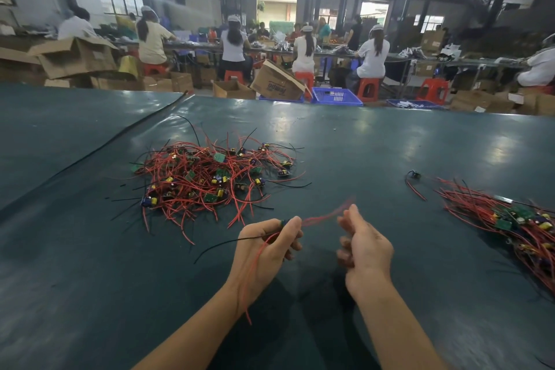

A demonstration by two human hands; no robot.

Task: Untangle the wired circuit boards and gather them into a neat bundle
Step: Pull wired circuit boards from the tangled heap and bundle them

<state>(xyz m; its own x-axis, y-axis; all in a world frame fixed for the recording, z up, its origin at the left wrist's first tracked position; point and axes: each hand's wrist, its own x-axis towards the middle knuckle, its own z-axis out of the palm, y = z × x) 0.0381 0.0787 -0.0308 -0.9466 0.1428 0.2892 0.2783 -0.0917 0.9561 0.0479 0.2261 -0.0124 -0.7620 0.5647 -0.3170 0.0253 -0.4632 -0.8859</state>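
A tangled heap of small circuit boards with red and black wires [210, 180] lies on the dark green table [360, 144], ahead and to the left. A straighter bundle of wired boards [510, 219] lies at the right. My left hand [267, 246] pinches one small wired board between thumb and fingers; its red wire hangs down over my wrist and a black wire trails left. A blurred red wire stretches from that board toward my right hand [365, 246], whose fingers are curled and blurred; whether they hold the wire is unclear.
One loose wired board [414, 177] lies alone between the heap and the right bundle. A dark seam or cord [120, 135] runs diagonally across the table's left part. Beyond the far edge are cardboard boxes, blue crates [336, 96] and seated workers.
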